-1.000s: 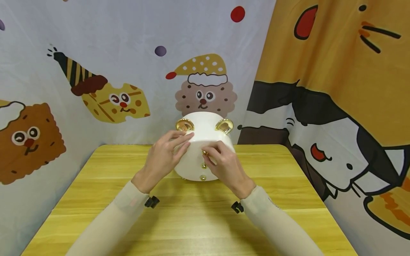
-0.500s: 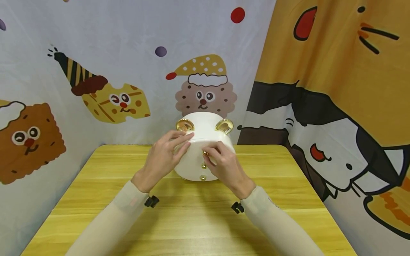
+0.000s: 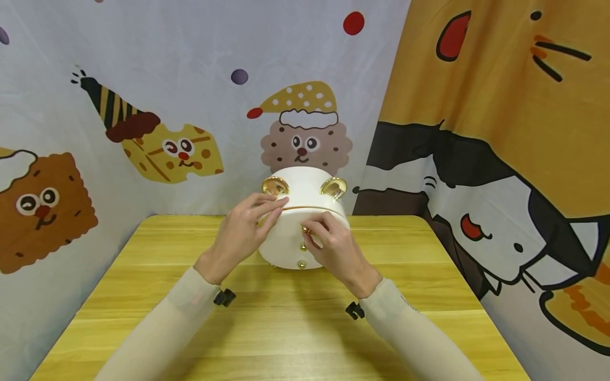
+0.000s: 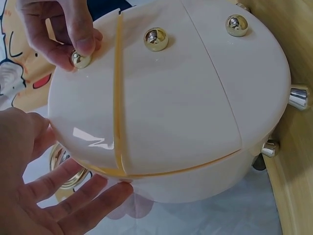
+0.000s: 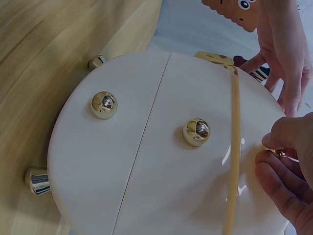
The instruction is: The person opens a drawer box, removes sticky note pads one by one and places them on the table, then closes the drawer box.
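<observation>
A white rounded box point(image 3: 278, 238) with gold ears point(image 3: 333, 188) stands on the table, its front divided into drawers with round gold knobs. My right hand point(image 3: 331, 238) pinches the top knob point(image 4: 80, 59) between thumb and fingers. That top drawer point(image 4: 85, 112) stands slightly out, with a yellowish gap along its edges. My left hand point(image 3: 243, 227) rests its fairly straight fingers on the box's upper left side, by the left ear point(image 3: 275, 187). The middle knob point(image 5: 196, 132) and bottom knob point(image 5: 104, 105) are untouched. The drawer's inside is hidden.
The box stands toward the far edge of the wooden table point(image 3: 286, 328). Behind it hangs a pale curtain point(image 3: 190, 42) with cartoon prints, and an orange cat print point(image 3: 505, 95) is at the right. Short gold feet point(image 5: 38, 180) support the box.
The top drawer has come out a little toward me, and an orange line has appeared along its upper edge. The right hand has shifted slightly nearer with the knob; the left hand has hardly moved.
</observation>
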A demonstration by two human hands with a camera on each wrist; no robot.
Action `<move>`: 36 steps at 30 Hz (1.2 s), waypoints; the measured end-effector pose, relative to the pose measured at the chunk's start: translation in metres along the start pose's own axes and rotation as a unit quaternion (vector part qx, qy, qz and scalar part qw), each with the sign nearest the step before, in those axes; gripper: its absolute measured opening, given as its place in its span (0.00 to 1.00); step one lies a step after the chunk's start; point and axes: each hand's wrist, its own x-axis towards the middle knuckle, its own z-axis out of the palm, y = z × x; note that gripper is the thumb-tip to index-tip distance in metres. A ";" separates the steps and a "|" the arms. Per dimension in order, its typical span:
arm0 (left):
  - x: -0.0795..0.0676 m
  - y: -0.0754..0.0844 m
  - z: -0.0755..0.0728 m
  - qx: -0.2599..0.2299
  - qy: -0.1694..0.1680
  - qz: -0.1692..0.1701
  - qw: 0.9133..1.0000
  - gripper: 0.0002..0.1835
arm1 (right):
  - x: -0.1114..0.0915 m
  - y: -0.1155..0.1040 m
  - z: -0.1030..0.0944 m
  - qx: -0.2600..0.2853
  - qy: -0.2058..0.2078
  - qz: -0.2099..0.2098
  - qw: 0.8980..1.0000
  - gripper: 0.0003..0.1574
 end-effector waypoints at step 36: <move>0.008 -0.003 -0.009 -0.029 -0.030 -0.022 0.999 0.15 | -0.007 -0.006 -0.005 0.007 0.007 -0.009 1.000 0.17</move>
